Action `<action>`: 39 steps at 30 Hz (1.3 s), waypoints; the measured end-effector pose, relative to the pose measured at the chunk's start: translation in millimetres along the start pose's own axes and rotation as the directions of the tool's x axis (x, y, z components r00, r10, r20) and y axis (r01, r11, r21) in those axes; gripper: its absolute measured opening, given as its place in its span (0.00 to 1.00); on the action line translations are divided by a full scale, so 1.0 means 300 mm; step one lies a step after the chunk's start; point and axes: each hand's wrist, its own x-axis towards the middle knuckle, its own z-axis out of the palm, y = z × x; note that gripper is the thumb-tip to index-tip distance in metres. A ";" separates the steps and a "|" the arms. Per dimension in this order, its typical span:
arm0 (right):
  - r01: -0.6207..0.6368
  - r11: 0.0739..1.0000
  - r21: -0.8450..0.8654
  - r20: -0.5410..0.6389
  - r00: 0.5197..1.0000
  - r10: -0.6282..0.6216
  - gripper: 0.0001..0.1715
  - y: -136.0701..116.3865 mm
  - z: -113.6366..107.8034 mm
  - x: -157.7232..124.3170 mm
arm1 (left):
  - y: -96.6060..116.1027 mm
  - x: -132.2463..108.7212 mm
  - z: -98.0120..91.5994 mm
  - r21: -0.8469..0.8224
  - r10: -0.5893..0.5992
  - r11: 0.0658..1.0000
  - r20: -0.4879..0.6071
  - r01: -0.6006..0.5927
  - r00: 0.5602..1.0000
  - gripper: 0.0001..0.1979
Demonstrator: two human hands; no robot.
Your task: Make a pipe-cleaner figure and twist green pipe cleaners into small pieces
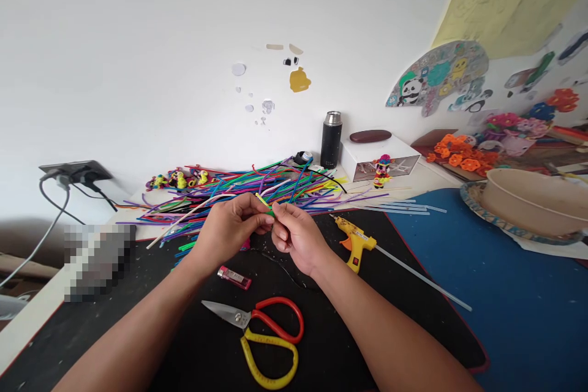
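Note:
My left hand [229, 225] and my right hand [296, 234] meet above a black mat [138, 343], both pinched on a thin yellow and green pipe cleaner [265, 203]. The fingers of each hand are closed around it. Just behind my hands lies a big loose pile of coloured pipe cleaners [257, 187]. In front of my hands lie a red lighter [234, 277] and scissors [261, 331] with one red and one yellow handle.
A yellow glue gun [354, 242] with a long clear stick lies right of my hands. A black flask [331, 139], a white box [383, 156], a small figure [382, 171], craft flowers [459, 156] and a shallow bowl [533, 202] stand further back. Cables hang from a wall socket [76, 171].

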 end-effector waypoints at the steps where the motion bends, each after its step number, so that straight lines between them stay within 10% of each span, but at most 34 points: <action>1: -0.002 1.000 0.000 0.001 1.000 0.002 0.34 -0.001 0.001 -0.001 | 0.002 -0.002 -0.001 0.016 0.008 1.000 -0.004 -0.008 1.000 0.21; 19: 0.051 0.992 -0.117 -0.109 0.992 -0.064 0.32 -0.006 0.008 -0.001 | -0.033 0.019 -0.001 -0.081 -0.039 0.995 0.134 0.050 0.990 0.19; 39: 0.020 0.983 -0.184 -0.123 0.991 -0.043 0.32 0.007 0.006 -0.002 | -0.038 0.010 -0.010 0.299 0.158 0.940 0.051 -0.166 0.986 0.13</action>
